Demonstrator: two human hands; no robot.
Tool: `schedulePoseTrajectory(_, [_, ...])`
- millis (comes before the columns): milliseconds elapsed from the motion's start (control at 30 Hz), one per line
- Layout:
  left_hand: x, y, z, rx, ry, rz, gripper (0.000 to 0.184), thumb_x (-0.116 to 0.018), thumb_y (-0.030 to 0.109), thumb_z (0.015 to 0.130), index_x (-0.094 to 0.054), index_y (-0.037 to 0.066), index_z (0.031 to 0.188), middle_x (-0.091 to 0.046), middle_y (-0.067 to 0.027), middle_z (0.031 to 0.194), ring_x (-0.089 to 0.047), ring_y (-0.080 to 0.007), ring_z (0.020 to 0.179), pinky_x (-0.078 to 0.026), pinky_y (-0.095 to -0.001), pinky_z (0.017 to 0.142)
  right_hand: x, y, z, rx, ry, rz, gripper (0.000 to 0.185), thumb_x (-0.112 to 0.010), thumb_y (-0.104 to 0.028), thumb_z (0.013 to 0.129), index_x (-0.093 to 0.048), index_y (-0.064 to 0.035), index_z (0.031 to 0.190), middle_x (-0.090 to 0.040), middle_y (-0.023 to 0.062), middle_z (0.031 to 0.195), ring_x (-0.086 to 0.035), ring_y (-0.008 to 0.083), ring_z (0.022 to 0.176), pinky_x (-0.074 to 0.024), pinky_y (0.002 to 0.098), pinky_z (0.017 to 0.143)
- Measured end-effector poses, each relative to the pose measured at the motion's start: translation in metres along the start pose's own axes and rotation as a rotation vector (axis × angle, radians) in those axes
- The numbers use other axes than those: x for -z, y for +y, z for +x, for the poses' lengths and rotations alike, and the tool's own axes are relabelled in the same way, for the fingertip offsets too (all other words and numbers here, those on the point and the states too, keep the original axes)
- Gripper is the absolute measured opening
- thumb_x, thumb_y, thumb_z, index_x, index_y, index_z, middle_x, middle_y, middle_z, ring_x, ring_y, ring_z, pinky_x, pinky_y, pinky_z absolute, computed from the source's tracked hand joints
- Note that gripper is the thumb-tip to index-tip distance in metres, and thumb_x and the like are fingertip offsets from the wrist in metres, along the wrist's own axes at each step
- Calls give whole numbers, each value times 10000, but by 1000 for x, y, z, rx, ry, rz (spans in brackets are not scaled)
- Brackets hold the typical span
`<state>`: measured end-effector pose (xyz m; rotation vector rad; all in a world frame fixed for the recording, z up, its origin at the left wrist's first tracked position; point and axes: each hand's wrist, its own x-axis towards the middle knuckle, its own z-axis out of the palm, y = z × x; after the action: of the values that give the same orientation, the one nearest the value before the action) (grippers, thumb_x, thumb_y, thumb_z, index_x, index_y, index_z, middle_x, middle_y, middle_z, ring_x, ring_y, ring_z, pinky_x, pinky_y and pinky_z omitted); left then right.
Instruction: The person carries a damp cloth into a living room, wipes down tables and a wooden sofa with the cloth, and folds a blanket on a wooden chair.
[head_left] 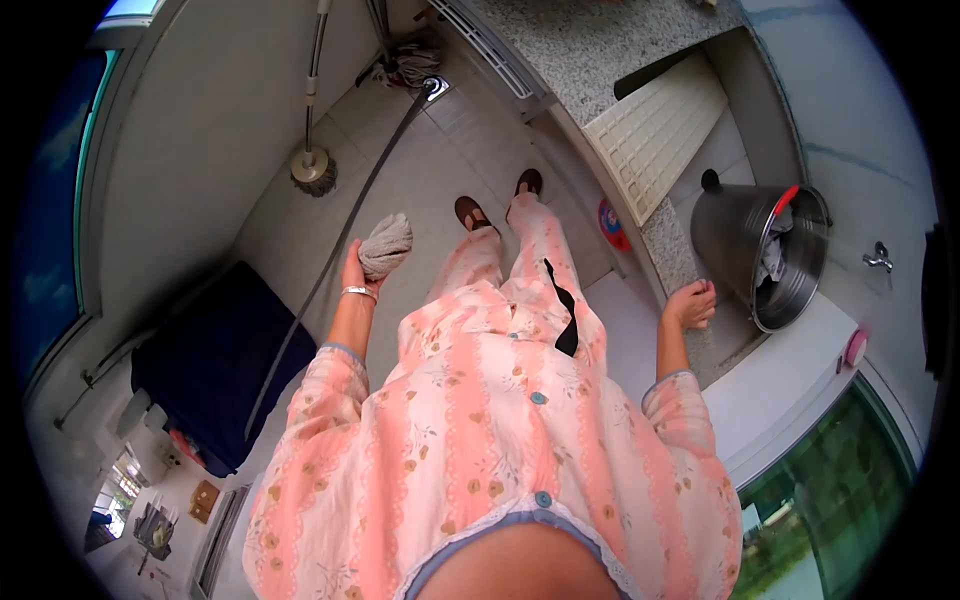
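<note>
Well to the left of the metal bucket (724, 226), I have the left hand (353, 270) on the light grey cloth bundle (388, 248), the grip pressed around it though the bundle hides most of the fingers; I judge that a snug, even hold serves best, so no loose fold slips out. Just left of the same bucket, the right hand (690, 304) is curled in on itself with nothing visible inside, and those knuckles are best held clear of the bucket's rim.
</note>
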<state>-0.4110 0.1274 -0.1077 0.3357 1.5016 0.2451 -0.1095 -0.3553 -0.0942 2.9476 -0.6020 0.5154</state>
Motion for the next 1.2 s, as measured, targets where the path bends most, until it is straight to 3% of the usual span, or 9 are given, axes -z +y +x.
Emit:
schedulePoseTrajectory(633, [0, 10, -4, -26, 12, -124, 480, -558, 367, 868, -520, 14, 1189, -602, -134, 1150, -610, -290, 1019, -532, -436, 835, 2, -3, -1, 7, -41, -20, 285, -470, -316, 867, -635, -153, 1032, -633, 20, 1068, -525, 256, 1007, -344, 436, 835])
schedulePoseTrajectory(1067, [5, -1, 8, 17, 11, -40, 489, -578, 371, 857, -526, 0, 1171, -603, -133, 1143, -616, -275, 1009, -537, -414, 827, 5, -4, -4, 26, -63, -61, 291, -453, -323, 891, -628, -147, 1042, -620, 29, 1074, -525, 266, 1003, -352, 452, 834])
schedulePoseTrajectory(1133, [6, -3, 6, 43, 28, -13, 493, -531, 367, 883, -487, 17, 1227, -555, -127, 1230, -559, -283, 1104, -475, -424, 932, 4, -1, -3, 64, -60, -35, 296, -448, -332, 889, -632, -154, 1038, -620, 24, 1062, -526, 264, 998, -355, 450, 829])
schedulePoseTrajectory(1200, [7, -3, 0, 35, 23, -27, 494, -533, 362, 882, -484, 14, 1229, -555, -128, 1229, -561, -286, 1101, -476, -425, 932, 2, -1, -2, 55, -56, -50, 298, -446, -336, 889, -635, -158, 1035, -620, 22, 1060, -525, 262, 999, -354, 452, 829])
